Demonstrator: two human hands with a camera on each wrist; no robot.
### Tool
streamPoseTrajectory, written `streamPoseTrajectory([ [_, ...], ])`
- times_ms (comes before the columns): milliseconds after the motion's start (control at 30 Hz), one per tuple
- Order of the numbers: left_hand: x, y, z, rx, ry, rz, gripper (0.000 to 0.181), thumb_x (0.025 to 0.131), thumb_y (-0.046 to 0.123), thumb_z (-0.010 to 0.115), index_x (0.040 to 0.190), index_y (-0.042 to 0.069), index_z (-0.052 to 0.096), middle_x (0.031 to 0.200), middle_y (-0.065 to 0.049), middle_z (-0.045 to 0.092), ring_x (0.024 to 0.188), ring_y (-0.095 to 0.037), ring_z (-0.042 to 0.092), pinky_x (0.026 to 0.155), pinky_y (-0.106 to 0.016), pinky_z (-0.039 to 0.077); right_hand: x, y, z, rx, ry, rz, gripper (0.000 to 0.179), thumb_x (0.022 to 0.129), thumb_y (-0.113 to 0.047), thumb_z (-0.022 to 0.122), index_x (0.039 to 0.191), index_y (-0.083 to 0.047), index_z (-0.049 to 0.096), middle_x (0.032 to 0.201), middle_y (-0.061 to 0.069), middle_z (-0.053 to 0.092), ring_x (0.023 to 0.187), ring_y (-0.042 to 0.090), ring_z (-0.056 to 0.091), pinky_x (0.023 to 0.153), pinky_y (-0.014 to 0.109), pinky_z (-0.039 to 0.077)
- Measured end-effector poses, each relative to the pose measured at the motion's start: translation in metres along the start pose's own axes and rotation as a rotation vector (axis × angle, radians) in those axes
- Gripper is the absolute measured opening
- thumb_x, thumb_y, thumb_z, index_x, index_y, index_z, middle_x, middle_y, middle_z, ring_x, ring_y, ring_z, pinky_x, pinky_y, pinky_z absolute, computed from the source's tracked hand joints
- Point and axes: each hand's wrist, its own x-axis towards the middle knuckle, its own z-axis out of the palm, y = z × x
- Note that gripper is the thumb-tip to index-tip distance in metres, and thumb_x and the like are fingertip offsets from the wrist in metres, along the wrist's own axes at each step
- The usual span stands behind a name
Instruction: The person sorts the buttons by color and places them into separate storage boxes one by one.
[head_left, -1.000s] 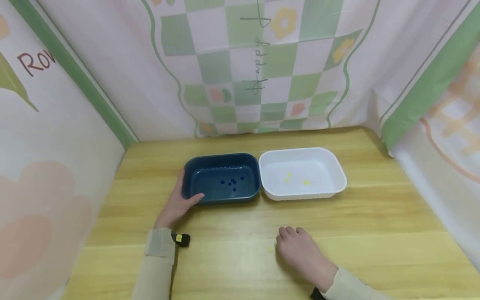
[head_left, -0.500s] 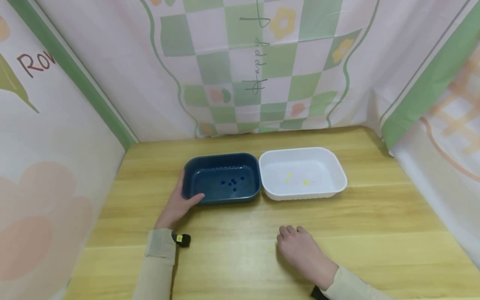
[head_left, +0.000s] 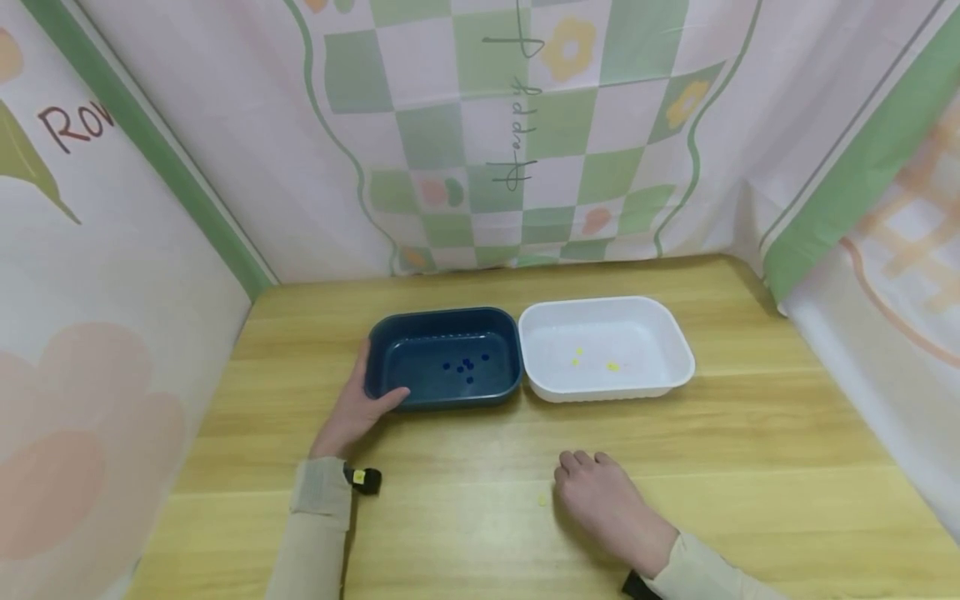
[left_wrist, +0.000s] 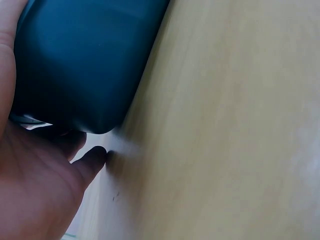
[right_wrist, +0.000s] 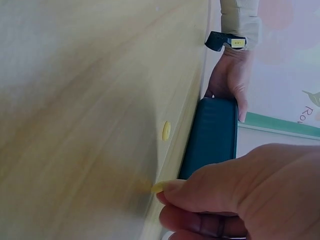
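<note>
My left hand [head_left: 356, 410] grips the left end of a dark teal plastic tray [head_left: 408, 387], its thumb over the front rim and the fingers along the end wall. In the left wrist view the fingertips show below the tray's corner. Low over the table, my right hand [head_left: 607, 510] pinches a small flat yellow disc [right_wrist: 159, 187] between thumb and forefinger, close to the wood. A second yellow disc [head_left: 542, 501] lies flat on the table just left of that hand. Several dark blue discs [head_left: 467, 364] lie inside the teal tray.
A white tray [head_left: 558, 313] stands against the teal tray's right end, with several yellow discs [head_left: 612, 367] on its floor. Both trays are on a wood-grain table [head_left: 450, 517]. Patterned cloth [head_left: 420, 133] hangs behind and at both sides.
</note>
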Motion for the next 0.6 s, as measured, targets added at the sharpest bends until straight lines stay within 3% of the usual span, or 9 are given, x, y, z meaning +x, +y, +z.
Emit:
streamPoseTrajectory([
  [167, -0.001, 0.001, 0.000, -0.001, -0.001, -0.006, 0.105, 0.087, 0.044, 0.071, 0.155, 0.035, -0.008, 0.161, 0.008, -0.006, 0.148, -0.025, 0.000, 0.117, -0.055, 0.008, 0.002, 0.004, -0.001, 0.075, 0.016, 0.020, 0.009, 0.075, -0.003, 0.074, 0.080, -0.004, 0.066, 0.072, 0.001, 0.051, 0.062, 0.014, 0.048, 0.049, 0.024, 0.039],
  [233, -0.001, 0.001, 0.000, 0.002, -0.003, -0.006, 0.104, 0.087, 0.044, 0.071, 0.154, 0.038, -0.008, 0.161, 0.007, -0.006, 0.148, -0.025, 0.000, 0.117, -0.055, 0.008, 0.003, 0.007, -0.003, 0.164, 0.027, 0.038, 0.008, 0.078, -0.005, 0.074, 0.079, -0.007, 0.066, 0.072, -0.002, 0.051, 0.061, 0.012, 0.048, 0.049, 0.023, 0.038],
  [433, -0.001, 0.001, -0.001, -0.003, -0.002, -0.005, 0.106, 0.086, 0.045, 0.071, 0.155, 0.033, -0.008, 0.161, 0.007, -0.007, 0.148, -0.025, 0.000, 0.117, -0.055, 0.008, 0.006, 0.023, -0.013, 0.647, 0.001, 0.108, 0.005, 0.091, -0.016, 0.068, 0.087, -0.014, 0.066, 0.080, -0.012, 0.055, 0.066, 0.000, 0.051, 0.056, 0.021, 0.047],
  [600, 0.000, 0.001, 0.000, 0.007, 0.003, 0.004, 0.106, 0.087, 0.043, 0.072, 0.157, 0.028, -0.006, 0.162, 0.005, -0.006, 0.148, -0.026, 0.001, 0.117, -0.055, 0.008, 0.007, 0.043, -0.018, 1.080, -0.025, 0.212, 0.014, 0.096, -0.023, 0.062, 0.095, -0.010, 0.069, 0.083, -0.002, 0.063, 0.072, 0.006, 0.056, 0.061, 0.023, 0.050],
])
